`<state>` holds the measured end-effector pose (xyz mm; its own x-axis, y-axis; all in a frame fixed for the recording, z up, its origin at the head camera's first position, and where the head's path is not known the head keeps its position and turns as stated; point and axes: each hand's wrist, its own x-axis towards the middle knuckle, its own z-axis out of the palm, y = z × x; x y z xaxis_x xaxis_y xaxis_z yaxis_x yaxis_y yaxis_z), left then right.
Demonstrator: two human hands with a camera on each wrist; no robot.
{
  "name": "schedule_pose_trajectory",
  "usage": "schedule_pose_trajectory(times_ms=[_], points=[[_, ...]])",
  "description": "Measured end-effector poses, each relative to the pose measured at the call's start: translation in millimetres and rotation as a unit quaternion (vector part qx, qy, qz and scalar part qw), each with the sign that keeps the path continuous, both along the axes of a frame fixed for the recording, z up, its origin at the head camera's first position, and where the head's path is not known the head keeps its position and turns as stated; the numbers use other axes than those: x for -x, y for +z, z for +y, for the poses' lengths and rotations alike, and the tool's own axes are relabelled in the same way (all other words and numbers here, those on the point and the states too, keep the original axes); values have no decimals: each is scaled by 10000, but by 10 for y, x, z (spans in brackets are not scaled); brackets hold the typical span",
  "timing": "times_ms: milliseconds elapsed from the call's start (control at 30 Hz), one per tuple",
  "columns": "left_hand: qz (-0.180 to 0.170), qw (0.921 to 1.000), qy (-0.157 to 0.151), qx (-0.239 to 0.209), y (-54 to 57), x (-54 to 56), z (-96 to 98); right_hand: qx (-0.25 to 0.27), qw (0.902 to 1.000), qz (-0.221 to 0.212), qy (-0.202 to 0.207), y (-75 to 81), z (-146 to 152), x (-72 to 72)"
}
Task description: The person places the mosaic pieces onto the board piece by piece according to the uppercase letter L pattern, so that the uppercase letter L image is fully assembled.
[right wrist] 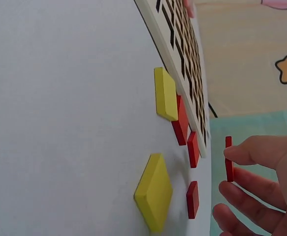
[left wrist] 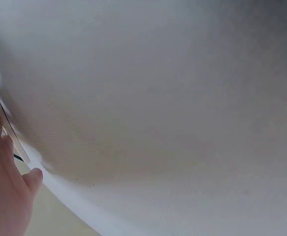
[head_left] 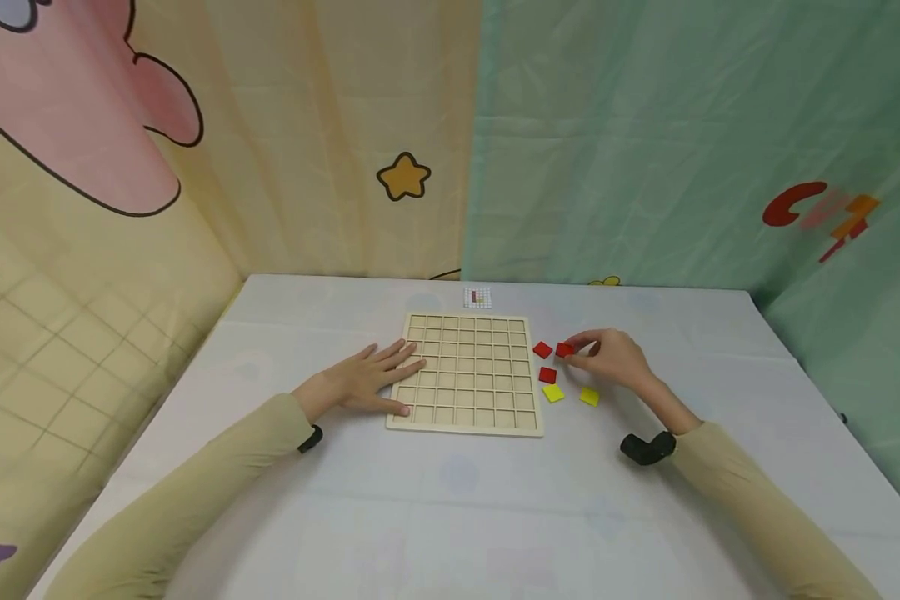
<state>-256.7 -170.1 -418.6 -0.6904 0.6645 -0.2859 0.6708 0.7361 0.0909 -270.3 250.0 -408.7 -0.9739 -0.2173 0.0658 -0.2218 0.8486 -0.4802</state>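
A wooden grid board (head_left: 465, 432) lies on the table. My left hand (head_left: 367, 379) rests on its left edge, fingers spread; the left wrist view catches only part of this hand (left wrist: 8, 187). To the right of the board, my right hand (head_left: 615, 357) pinches a red square tile (right wrist: 229, 164) between thumb and fingers, raised off the table. Below it in the head view lie a red tile (head_left: 547, 375), a yellow tile (head_left: 553, 392) and a second yellow tile (head_left: 589, 397). Another red tile (head_left: 542, 350) lies close to the board's right edge.
A small card (head_left: 477, 297) with a coloured grid pattern lies behind the board. White cloth covers the table (head_left: 450, 517). Printed curtains (head_left: 607, 150) hang along its back and sides.
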Motion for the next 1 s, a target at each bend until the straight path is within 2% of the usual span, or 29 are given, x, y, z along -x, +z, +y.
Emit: schedule_pose_trajectory(times_ms=[367,567,733,1000], points=[[38,9998,46,188,18,-19,-5,151,9997,38,181,102,-332,72],[82,9998,2,178,17,-27,5,216,9990,48,387,143,-519,144],[-12,9999,58,122,22,-39,11,243,9987,101,439,169,-703,214],[-67,9999,84,64,39,-40,3,387,9974,56,600,124,-935,355]])
